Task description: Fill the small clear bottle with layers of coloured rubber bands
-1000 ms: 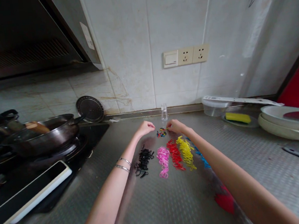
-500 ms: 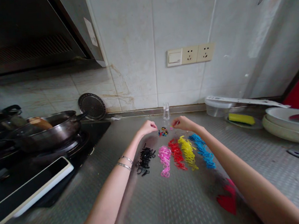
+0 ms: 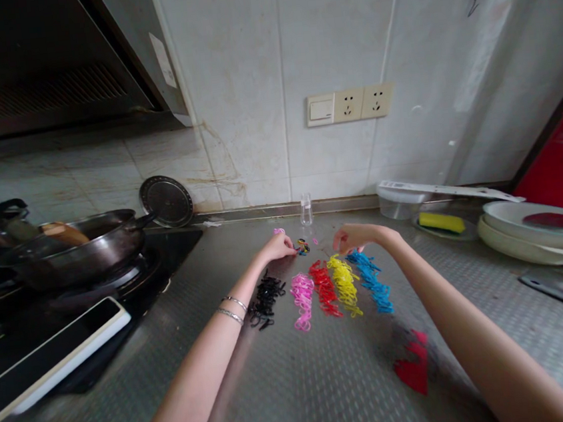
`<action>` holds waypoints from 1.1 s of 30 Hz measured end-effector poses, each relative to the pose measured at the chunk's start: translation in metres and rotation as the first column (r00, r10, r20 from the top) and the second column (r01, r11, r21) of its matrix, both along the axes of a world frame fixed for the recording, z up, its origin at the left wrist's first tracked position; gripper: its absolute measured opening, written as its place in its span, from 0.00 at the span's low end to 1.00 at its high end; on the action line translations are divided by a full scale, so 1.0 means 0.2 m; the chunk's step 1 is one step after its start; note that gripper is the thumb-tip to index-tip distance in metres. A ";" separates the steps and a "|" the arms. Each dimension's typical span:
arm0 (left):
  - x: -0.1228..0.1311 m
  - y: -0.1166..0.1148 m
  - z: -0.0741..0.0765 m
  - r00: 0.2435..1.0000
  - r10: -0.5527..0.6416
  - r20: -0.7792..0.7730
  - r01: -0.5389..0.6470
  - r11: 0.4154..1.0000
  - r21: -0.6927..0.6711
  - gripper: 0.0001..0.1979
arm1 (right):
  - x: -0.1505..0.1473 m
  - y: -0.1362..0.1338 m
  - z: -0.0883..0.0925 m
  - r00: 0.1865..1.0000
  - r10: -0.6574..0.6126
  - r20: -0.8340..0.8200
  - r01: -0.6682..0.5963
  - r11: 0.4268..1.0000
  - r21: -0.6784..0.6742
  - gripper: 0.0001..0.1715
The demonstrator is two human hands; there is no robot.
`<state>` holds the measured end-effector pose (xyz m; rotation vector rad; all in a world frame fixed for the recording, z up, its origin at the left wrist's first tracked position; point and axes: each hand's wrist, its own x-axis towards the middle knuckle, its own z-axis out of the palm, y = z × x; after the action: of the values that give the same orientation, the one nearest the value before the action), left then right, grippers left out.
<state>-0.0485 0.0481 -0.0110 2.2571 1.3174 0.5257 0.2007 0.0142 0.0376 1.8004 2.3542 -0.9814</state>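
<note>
My left hand [image 3: 278, 245] is closed in a pinch, its fingertips at the left edge of a small heap of mixed-colour rubber bands [image 3: 304, 247]. What the tips pinch is too small to make out. Pink bands [image 3: 278, 231] show just beyond its knuckles; whether the hand holds them is unclear. My right hand [image 3: 357, 236] hovers over the far ends of the yellow rubber bands [image 3: 346, 286] and blue rubber bands [image 3: 373, 283], fingers bent and apart. Black [image 3: 267, 298], pink [image 3: 303, 301] and red rubber bands [image 3: 325, 290] lie in separate rows. One pink band [image 3: 315, 241] lies between the hands.
A small clear bottle [image 3: 306, 210] stands by the wall. At left are a phone [image 3: 50, 363] and a pan [image 3: 89, 248] on the stove. A yellow sponge [image 3: 441, 222], stacked bowls [image 3: 540, 234] and a clear container [image 3: 401, 202] are at right. A red scrap [image 3: 413, 365] lies in front.
My left hand has come down to the mixed heap. The right hand has drawn back toward the yellow and blue rows, its fingers loosening. The view has turned slightly right.
</note>
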 end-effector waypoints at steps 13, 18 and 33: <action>-0.07 0.02 0.15 0.977 -0.131 0.167 0.140 0.989 -0.045 0.09 | -0.11 -0.01 -0.01 0.998 0.060 -0.013 -0.051 0.925 0.378 0.17; 0.04 -0.07 0.18 0.965 -0.238 0.114 0.256 0.948 -0.190 0.11 | -0.14 0.00 -0.04 0.993 0.115 -0.009 -0.100 0.894 0.437 0.17; -0.02 -0.04 0.15 0.964 -0.145 0.222 0.185 0.968 -0.172 0.15 | -0.14 0.03 -0.10 0.993 0.121 -0.010 -0.103 0.880 0.463 0.16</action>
<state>-0.0532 0.0396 0.0193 2.0682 1.0193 0.5351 0.1732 0.0200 0.0183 1.7479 2.8674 -0.4641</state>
